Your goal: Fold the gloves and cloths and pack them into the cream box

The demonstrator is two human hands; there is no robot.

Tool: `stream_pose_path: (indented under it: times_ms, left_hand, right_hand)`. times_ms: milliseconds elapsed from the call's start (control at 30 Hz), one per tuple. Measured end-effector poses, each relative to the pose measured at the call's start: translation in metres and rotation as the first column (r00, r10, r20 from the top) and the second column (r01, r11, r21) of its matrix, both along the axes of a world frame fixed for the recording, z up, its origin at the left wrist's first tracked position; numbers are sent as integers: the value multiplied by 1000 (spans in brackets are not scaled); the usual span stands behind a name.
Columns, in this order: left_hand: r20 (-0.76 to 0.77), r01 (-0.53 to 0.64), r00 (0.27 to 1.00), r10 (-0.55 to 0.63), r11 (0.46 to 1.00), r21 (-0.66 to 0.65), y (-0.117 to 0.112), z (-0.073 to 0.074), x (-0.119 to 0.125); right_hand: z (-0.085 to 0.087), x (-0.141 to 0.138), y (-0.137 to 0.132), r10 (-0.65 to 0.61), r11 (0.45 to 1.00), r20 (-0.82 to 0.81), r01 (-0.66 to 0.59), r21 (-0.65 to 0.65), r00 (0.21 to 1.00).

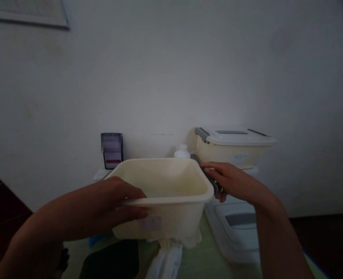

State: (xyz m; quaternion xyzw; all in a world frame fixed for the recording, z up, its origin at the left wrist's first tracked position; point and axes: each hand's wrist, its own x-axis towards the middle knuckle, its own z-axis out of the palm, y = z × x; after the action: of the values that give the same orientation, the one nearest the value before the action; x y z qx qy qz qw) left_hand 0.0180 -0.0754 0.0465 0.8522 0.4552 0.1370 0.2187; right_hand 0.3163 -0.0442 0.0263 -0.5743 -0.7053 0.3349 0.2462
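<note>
The left hand [113, 205] is closed on the near left rim of an open tub [165, 182], thumb on the lip and fingers curled across the front wall. The right hand [232, 180] lies half-curled over the right rim, its fingers wrapped on a grey clip [213, 185]. The tub is smooth cream plastic, rectangular with rounded corners and bare inside, with a pale label on its front. It sits low over the pale green desk [200, 259], and I cannot tell whether it rests there.

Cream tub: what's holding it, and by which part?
Both hands: the left hand grips the near rim of the cream tub, the right hand its grey handle at the right end.
</note>
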Motion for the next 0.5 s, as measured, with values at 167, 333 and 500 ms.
stream_pose_path:
  times_ms: [167,333,500]
  left_hand:
    - [-55,33,998,-39,993,-109,-2,5,0]
    - [-43,-32,998,34,998,56,17,2,-2]
    - [-27,-290,946,322,882,372,47,-15,-22]
  right_hand:
    - [-7,-4,2,26,998,133,-17,-65,991]
    - [-11,-9,5,69,990,297,-29,-135,952]
    - [-16,-7,9,97,983,334,-37,-181,938]
